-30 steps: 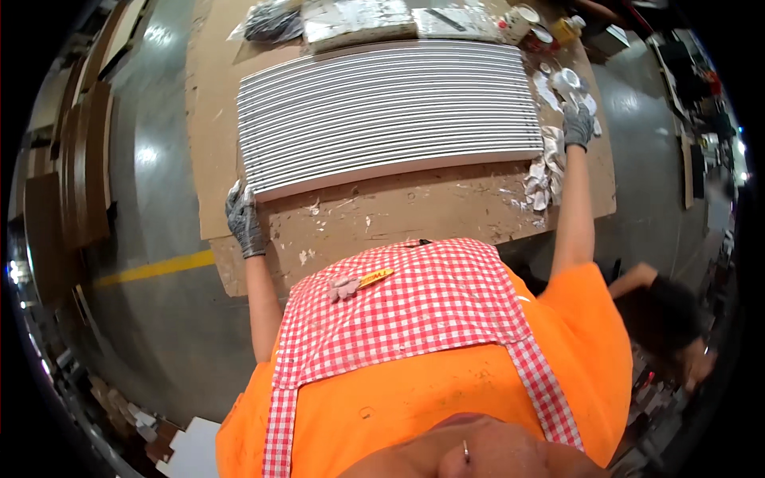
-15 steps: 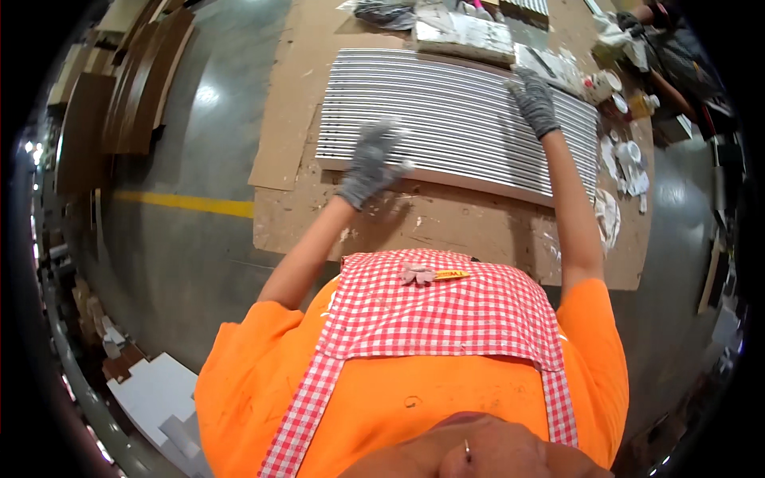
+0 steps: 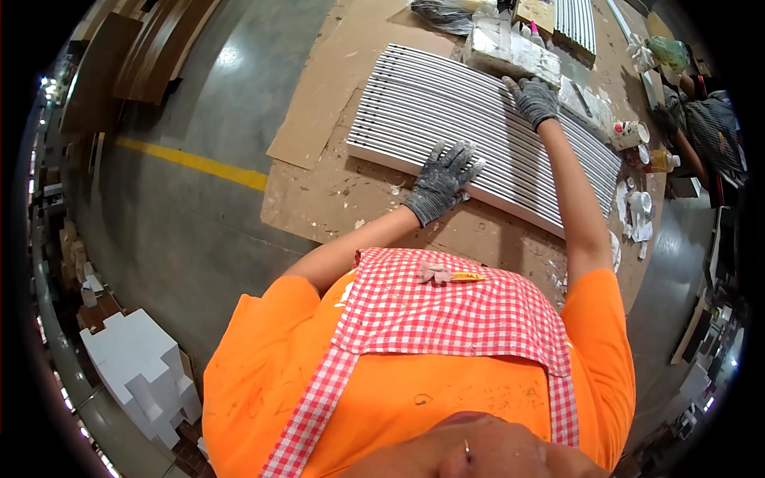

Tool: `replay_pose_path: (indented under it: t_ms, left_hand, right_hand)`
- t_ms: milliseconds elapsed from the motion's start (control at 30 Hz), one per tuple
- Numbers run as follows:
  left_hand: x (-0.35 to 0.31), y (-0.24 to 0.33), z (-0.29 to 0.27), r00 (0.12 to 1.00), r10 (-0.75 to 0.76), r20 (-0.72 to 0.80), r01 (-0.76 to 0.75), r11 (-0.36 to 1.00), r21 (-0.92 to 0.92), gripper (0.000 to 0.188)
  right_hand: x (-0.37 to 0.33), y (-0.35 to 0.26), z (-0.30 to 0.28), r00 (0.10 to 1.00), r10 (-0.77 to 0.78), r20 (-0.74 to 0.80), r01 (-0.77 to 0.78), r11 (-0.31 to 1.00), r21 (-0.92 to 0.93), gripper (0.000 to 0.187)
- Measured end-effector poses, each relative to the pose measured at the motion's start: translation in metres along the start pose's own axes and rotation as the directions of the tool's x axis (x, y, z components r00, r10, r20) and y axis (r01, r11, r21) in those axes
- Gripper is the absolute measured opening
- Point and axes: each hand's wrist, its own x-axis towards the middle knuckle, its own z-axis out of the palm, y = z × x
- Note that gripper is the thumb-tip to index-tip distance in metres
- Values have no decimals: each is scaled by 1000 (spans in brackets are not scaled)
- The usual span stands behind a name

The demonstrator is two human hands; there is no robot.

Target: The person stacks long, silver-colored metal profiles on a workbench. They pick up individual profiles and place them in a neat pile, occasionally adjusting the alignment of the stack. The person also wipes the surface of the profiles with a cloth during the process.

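A wide row of long white strips [image 3: 470, 127], packed side by side with dark lines between them, lies slanted on the table. Both my hands wear grey work gloves smudged with white. My left hand [image 3: 442, 182] rests at the near edge of the strips, fingers spread, its fingertips over their top. At the far edge, my right hand [image 3: 534, 102] lies with its fingers stretched out and thumb apart, beside a white-smeared block [image 3: 510, 52]. Nothing shows in either hand, though the right fingertips are partly lost against the block.
The table is covered with stained brown cardboard [image 3: 311, 179]. Right of the strips stand a white tub [image 3: 629, 131] and a bottle of yellowish liquid [image 3: 663, 162]. A thin dark tool [image 3: 580, 97] lies on a white-smeared slab. Another person [image 3: 709, 119] works at the far right.
My left hand has come down from a blurred sweep over the strips to their near edge. The strips now sit more slanted in view. My right hand stays at their far edge.
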Motion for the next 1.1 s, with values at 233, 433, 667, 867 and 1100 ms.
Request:
replay_pose_path:
  t_ms: [233,433,667,867,1100]
  left_hand:
    - [-7,4,6,994,20,-107,-22,1000,-13,69]
    - [-16,11,18,975,0,-224,3,1000,12,50]
    - [-26,19,14,987,2,-163,5,999,42,54]
    - [-62,30,19,991,11,-137,0,997,79,57]
    - [-64,29,10,999,-44,23,46,996,-72,63]
  right_hand:
    - [-1,-11,34,997,-7,-74,18,989,150,70]
    - [-13,-20,38,996,23,-89,-7,985,173,65]
    - [-28,-18,39,996,-6,-88,20,987,161,62]
    - [-73,-46,38,995,-19,-100,36,985,168,58]
    - [-81,-38,49,960,-105,-258,153,973,174,55]
